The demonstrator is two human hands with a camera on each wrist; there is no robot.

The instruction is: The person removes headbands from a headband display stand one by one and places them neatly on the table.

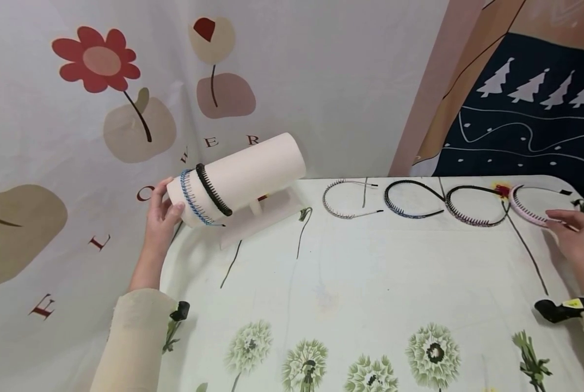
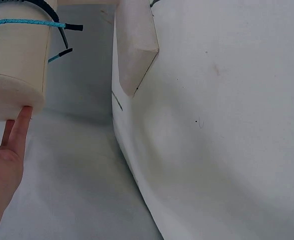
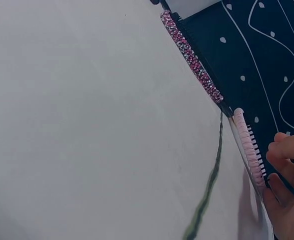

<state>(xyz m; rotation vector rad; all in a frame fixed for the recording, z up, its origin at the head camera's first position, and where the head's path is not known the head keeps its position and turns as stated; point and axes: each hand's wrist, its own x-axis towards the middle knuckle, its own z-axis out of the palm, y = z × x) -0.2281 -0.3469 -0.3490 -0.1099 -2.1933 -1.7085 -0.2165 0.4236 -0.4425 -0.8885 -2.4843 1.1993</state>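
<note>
Nearest the camera, below and left of the white cylinder point(image 1: 257, 163): a cream sleeve point(image 1: 135, 337), leading up to the left hand point(image 1: 159, 223). Presses, with thumb and fingers fairly straight and spread, against the cylinder's left end, seemingly to steady it over its pale base point(image 1: 267, 222). Round the cylinder: a blue headband point(image 1: 188, 197) by that left end and, just right of it, a black headband point(image 1: 213, 190). On the table point(image 1: 380, 272) to the cylinder's right, in a row: a silvery headband point(image 1: 340, 215), then a blue-trimmed headband point(image 1: 395, 210), then a glitter headband point(image 3: 190, 55), and farthest off a pink headband point(image 3: 249, 145). Beside this last, well to the right of the cylinder: the right hand point(image 1: 579, 237), with thumb and fingers bent and only narrowly parted (cannot tell, from either view, whether gripping the band or merely poised at it). Looks like the step of handling the pink headband, with the cylinder held steady; cannot say whether for taking it up or laying it down. Calls next, if for taking up, for a sure pinch on the band, a lift clear of the glitter headband just beside it toward the cylinder, and an unmoving cylinder throughout.
</note>
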